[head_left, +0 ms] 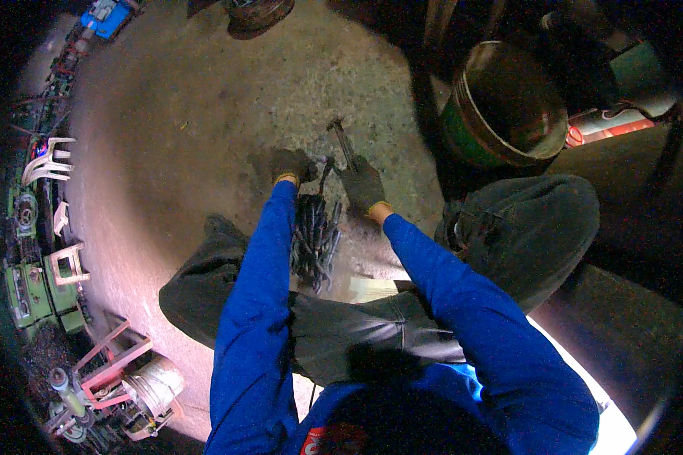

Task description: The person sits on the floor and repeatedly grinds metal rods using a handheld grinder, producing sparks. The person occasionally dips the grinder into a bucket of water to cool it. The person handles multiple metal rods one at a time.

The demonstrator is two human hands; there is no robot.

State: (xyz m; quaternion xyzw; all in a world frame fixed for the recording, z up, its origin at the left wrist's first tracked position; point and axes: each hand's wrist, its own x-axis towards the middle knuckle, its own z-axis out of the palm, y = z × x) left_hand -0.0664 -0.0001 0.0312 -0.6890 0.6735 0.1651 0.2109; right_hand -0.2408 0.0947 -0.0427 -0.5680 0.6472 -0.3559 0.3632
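In the head view, the gloved left hand point(292, 164) presses on the concrete floor point(167, 114) above a pile of dark metal rods point(315, 235). The gloved right hand point(363, 184) grips one thin dark rod point(343, 142). Open floor spreads left; a green steel drum point(501, 106) crowds the right.

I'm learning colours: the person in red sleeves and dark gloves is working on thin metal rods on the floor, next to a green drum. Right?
Not quite. The head view shows the sleeves are blue, not red. The rest fits: dark gloves on the left hand and right hand, thin metal rods on the floor, green drum nearby.
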